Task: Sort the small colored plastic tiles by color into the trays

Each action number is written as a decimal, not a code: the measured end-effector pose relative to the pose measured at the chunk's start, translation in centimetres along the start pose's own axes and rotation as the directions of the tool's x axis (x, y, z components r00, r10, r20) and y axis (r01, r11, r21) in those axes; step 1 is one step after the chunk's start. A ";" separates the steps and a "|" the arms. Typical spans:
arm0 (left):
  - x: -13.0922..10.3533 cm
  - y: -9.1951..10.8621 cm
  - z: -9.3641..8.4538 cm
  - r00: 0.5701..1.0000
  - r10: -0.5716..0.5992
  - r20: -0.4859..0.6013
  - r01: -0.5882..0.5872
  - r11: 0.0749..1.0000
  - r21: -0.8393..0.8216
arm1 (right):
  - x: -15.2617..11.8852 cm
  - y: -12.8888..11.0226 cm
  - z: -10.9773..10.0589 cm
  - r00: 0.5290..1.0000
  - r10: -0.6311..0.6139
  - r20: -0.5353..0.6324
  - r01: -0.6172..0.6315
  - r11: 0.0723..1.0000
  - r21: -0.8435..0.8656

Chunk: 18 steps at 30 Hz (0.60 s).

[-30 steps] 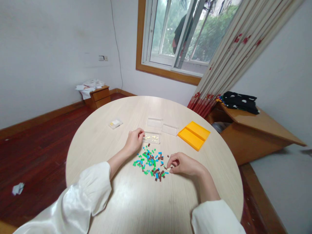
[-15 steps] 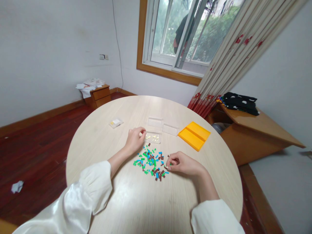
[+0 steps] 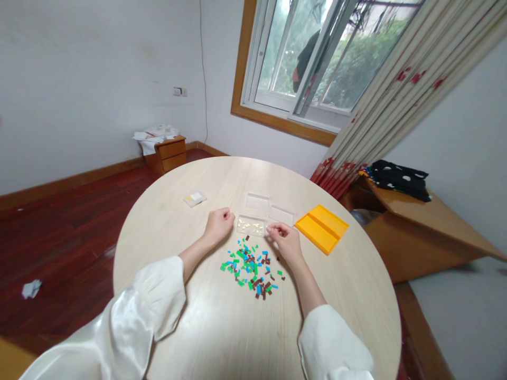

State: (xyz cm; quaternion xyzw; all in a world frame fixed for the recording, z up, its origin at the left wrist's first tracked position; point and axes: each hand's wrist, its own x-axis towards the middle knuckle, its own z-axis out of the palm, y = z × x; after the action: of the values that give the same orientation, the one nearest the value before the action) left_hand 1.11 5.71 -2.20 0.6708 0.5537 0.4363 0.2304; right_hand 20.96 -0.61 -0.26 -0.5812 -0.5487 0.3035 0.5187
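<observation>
At the lower left, the left sleeve (image 3: 127, 316) is white, shiny like satin, wide and softly gathered. The right sleeve (image 3: 335, 345), lower right, is also white and loose.

The single head view looks from above and behind the left hand (image 3: 219, 226) and right hand (image 3: 285, 240), facing forward and down past them; it stands far enough back to take in both sleeves (image 3: 129, 314) on the near side of the grip, most of the table (image 3: 237, 338) around it and the window (image 3: 291, 63) well beyond
</observation>
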 end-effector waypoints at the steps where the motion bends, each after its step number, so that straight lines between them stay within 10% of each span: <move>1: 0.0 -0.1 0.0 1.000 -0.004 -0.004 0.004 1.000 -0.001 | 0.3 0.1 0.4 0.999 -0.030 -0.039 0.030 1.000 -0.006; 10: 0.5 -0.6 0.3 0.995 0.072 0.064 -0.061 0.983 -0.172 | 1.4 2.1 0.6 0.963 -0.115 -0.245 0.091 0.990 -0.108; 18: -0.2 -0.1 0.4 0.921 0.252 0.297 -0.122 0.911 -0.394 | 1.1 3.1 0.7 0.994 -0.080 0.077 0.081 0.997 -0.011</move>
State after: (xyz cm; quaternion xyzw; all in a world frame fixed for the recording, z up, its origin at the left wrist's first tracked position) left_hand 1.35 5.62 -2.54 0.7317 0.3456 0.4294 0.4009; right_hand 21.59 1.09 -3.12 -0.5500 -0.5933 0.3005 0.5052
